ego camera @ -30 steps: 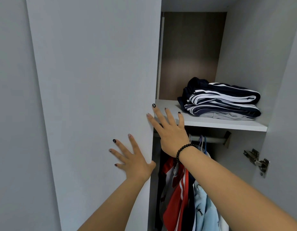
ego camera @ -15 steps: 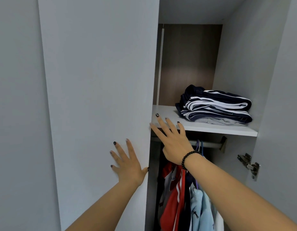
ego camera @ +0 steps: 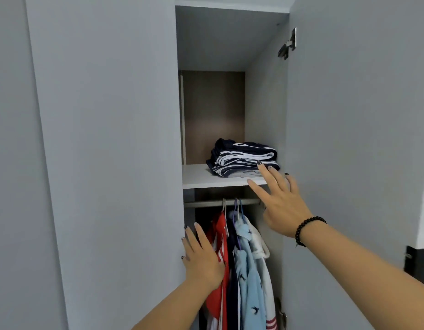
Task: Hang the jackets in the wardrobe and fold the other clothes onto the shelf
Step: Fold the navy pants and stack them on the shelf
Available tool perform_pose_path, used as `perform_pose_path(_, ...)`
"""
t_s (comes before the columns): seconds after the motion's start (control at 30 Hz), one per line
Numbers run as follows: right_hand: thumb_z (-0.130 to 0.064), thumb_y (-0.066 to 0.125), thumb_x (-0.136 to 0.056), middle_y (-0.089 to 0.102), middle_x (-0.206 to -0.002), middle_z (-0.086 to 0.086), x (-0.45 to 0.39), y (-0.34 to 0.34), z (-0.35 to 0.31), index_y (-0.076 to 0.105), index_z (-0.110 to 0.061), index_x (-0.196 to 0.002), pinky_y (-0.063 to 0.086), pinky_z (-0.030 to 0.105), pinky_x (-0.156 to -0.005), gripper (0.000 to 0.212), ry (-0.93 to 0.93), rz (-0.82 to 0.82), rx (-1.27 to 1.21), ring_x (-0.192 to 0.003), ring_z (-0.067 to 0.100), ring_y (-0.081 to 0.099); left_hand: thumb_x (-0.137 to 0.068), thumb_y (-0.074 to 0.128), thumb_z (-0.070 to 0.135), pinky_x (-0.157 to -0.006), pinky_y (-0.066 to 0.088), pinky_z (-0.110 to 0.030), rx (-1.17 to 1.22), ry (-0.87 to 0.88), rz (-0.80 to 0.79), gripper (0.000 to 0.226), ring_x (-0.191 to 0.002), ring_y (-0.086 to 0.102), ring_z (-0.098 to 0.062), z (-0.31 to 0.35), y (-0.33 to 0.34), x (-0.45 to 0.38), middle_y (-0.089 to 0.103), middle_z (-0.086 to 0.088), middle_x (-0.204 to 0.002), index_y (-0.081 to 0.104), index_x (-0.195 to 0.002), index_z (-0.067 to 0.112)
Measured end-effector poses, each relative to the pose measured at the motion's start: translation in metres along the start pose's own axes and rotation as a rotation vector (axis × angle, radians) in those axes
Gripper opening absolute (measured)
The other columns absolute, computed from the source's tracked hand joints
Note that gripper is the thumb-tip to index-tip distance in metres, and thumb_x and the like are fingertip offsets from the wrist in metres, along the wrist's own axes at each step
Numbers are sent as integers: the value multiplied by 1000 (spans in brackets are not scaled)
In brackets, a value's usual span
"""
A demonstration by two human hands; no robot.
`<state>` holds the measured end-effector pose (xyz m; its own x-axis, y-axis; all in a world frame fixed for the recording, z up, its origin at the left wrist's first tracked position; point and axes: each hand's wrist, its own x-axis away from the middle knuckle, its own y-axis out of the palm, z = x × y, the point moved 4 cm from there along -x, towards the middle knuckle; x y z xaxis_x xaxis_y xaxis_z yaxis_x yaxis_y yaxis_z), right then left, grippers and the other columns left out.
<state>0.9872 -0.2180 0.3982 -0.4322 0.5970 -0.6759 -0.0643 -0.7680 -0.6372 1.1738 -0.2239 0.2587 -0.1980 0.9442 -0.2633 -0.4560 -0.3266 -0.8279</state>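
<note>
Your left hand lies flat, fingers straight, at the left door's edge. Your right hand, fingers spread, reaches the right door. Jackets hang on the rail; folded clothes sit on the shelf.

We have a single head-worn view, close to the wardrobe and facing straight into its narrow opening between two grey doors, level with the shelf (wide-angle, so edges bow), hanging rail just below centre.
</note>
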Motion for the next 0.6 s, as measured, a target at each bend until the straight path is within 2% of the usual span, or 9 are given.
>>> perform_pose_path(0.1,-6,68,-64,25,-153,23,28,-49,23,51,-11,-135,29,61,-105,72,111,131,51,-138,45,28,-90,63,38,-119,13,-50,79,86,-22,114,-146,-18,-35,37,3,29,-31,-13,-155,-34,-143,13)
perform_pose_path(0.23,-2,63,-64,27,-151,23,60,-95,54,53,-9,-132,28,61,-105,69,157,251,161,-138,45,27,-93,56,39,-119,2,-46,176,216,-46,106,-146,-21,-32,93,14,66,-31,-11,-156,-32,-144,12)
perform_pose_path(0.33,-2,58,-68,26,-153,22,84,-113,78,52,-10,-133,26,60,-107,66,143,244,233,-139,44,25,-95,49,40,-120,0,-47,261,325,-54,97,-146,-21,-29,139,23,92,-31,-9,-156,-30,-146,14)
perform_pose_path(0.5,-7,60,-72,24,-154,21,115,-122,123,53,-10,-132,22,58,-109,61,152,214,251,-141,42,23,-97,39,48,-118,-7,-38,343,505,-23,90,-145,-25,-21,211,31,127,-32,-4,-156,-30,-146,19)
perform_pose_path(0.6,-8,66,-73,31,-151,21,122,-118,147,59,-9,-126,24,59,-109,54,51,246,241,-140,40,26,-95,40,55,-118,-6,-40,366,544,-23,94,-144,-28,-19,246,34,139,-36,-1,-154,-32,-145,22)
